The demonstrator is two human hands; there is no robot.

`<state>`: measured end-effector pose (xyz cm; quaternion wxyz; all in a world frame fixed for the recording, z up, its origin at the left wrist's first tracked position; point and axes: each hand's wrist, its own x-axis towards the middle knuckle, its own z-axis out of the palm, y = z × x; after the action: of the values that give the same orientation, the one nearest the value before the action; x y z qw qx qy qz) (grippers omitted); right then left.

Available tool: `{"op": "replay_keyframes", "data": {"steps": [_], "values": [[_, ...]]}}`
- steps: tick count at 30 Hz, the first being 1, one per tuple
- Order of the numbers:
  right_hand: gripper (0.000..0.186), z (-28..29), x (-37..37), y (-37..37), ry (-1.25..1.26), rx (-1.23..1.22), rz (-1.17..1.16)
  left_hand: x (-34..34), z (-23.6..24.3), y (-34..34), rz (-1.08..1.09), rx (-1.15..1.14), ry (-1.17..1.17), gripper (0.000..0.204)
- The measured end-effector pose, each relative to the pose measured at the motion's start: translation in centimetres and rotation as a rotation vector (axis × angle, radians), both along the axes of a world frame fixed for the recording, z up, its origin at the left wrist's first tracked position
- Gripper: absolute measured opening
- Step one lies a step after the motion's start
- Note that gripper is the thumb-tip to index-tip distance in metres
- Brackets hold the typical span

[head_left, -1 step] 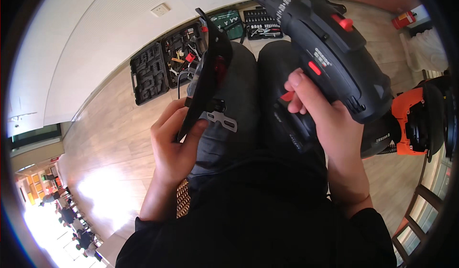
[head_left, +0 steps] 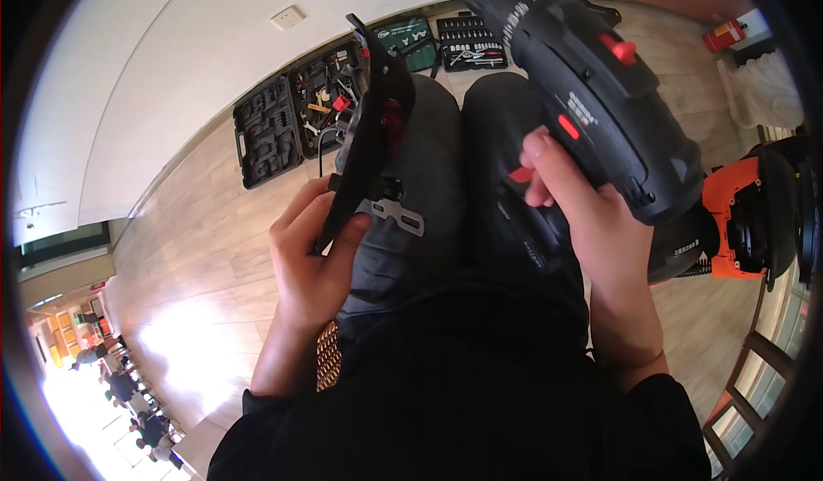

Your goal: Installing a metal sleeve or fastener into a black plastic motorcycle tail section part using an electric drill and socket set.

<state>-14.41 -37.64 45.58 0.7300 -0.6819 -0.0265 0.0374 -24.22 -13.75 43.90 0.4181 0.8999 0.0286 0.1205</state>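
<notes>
My left hand [head_left: 306, 254] grips the lower end of a thin, dark plastic panel [head_left: 367, 129], which stands nearly edge-on above my left thigh. A red lens-like part [head_left: 393, 121] shows on its right face. Lower down, a slotted silver metal bracket [head_left: 399, 216] sticks out to the right beside my thumb. In my right hand [head_left: 591, 198] is a black cordless drill [head_left: 591, 87] with red switches, held by its handle above my right thigh. Its chuck points up and to the left, away from me. The drill body hides part of my grip.
An open black tool case [head_left: 270, 129] with assorted tools lies on the floor ahead. Next to it are a green tool pouch [head_left: 410, 39] and a socket set [head_left: 470, 44]. An orange and black machine [head_left: 737, 215] stands close at my right. Several people sit far left.
The drill has shifted slightly to the right and down with my right hand. My left hand and the panel are almost still.
</notes>
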Motion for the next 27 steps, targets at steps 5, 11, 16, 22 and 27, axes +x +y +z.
{"op": "replay_keyframes", "data": {"steps": [5, 11, 16, 22, 27], "values": [[0.020, -2.8, -1.2, -2.8, -0.028, -0.098, -0.007, 0.3, 0.0, 0.1, 0.042, -0.074, 0.006, 0.015], [0.044, -6.0, -2.5, -5.4, 0.109, -0.008, -0.055, 0.8, 0.2, 0.6, 0.078, -0.160, -0.029, 0.018], [0.050, -5.0, 0.5, -8.8, 0.051, 0.036, -0.218, 1.3, 1.2, 1.4, 0.106, -0.152, 0.008, 0.016], [0.015, -13.5, 6.5, -15.6, -0.103, -0.437, -0.335, 2.0, 2.7, 3.5, 0.230, -0.045, -0.118, 0.018], [0.060, -23.1, 11.1, -17.8, -0.149, -0.592, -0.182, 4.1, 4.8, 5.7, 0.229, 0.005, -0.117, 0.025]]}}
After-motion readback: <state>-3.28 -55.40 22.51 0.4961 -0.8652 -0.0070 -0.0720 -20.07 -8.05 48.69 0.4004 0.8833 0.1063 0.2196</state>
